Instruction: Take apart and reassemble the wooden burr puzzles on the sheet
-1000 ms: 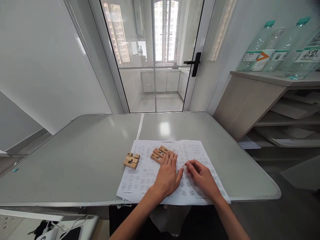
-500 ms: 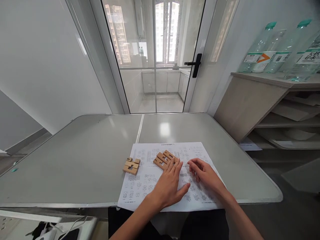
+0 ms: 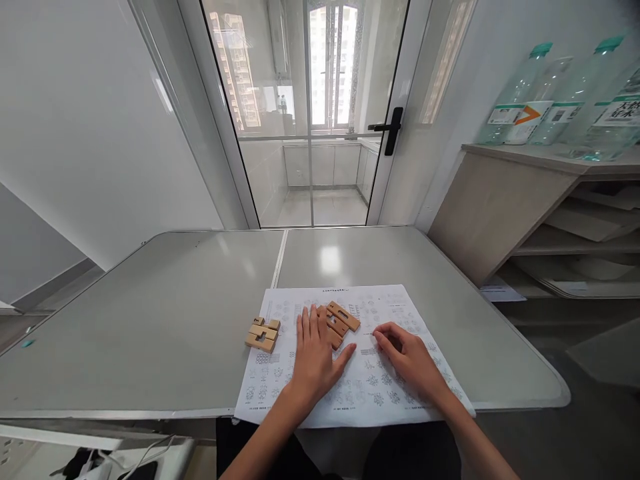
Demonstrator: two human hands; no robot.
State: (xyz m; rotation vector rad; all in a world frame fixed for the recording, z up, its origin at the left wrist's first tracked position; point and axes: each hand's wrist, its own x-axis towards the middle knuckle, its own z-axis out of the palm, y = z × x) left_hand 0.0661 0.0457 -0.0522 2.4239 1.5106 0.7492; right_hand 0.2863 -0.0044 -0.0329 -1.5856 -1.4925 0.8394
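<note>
My left hand [image 3: 316, 357] is open, its fingertips spread over the left end of a row of notched wooden puzzle pieces [image 3: 343, 316]. The fingers hide part of these brown bars, and the farthest one bears a number. To the right, my right hand [image 3: 409, 357] rests over the sheet, closed, with thumb and forefinger tips together and nothing visible between them. Both hands are above a white printed sheet [image 3: 345, 400] covered in small diagrams. Beside its left edge lies a second cluster of lighter wooden puzzle pieces [image 3: 263, 335], placed side by side.
The grey table [image 3: 150, 320] has a pale seam and rounded corners. Beyond it stands a glass door with a black handle [image 3: 393, 131]. Clear plastic bottles [image 3: 517, 100] stand on a wooden shelf unit [image 3: 505, 193] at right. Cables [image 3: 145, 457] lie at lower left.
My left hand has moved left across the brown pieces, uncovering their right ends and covering their left ends. My right hand has shifted little, its thumb and forefinger tips now closer together.
</note>
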